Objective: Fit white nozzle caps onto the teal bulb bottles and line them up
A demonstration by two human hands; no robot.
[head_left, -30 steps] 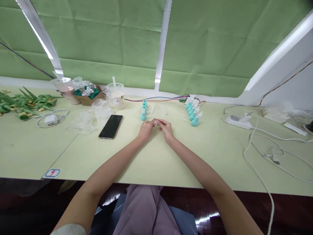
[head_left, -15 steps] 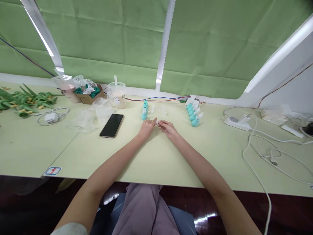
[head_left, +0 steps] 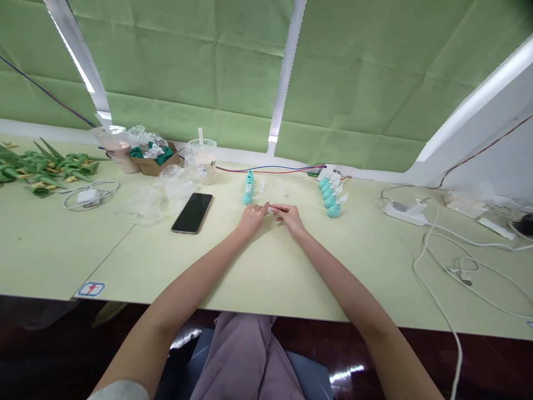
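My left hand (head_left: 252, 218) and my right hand (head_left: 290, 218) meet over the middle of the table, fingertips pinched on one small white plastic piece (head_left: 269, 210). The fingers cover most of that piece. Just beyond my left hand stands a short row of teal bulb-shaped bodies (head_left: 247, 197). Beside them lie small white parts (head_left: 262, 187) and some clear plastic parts (head_left: 282, 190). Off to the right of my right hand is a slanting row of several teal bulbs with white pointed tips (head_left: 333, 210).
A black phone (head_left: 192, 213) lies left of my hands, near crumpled clear plastic bags (head_left: 154, 197). Behind are a drink cup with a straw (head_left: 205, 166) and a cardboard box (head_left: 155, 165). Green plastic parts (head_left: 45, 169) pile at far left. A power strip (head_left: 403, 213) and white cables lie right.
The camera view has shifted slightly. My right hand's fingers have changed position a little around the white piece; both hands keep their pinch.
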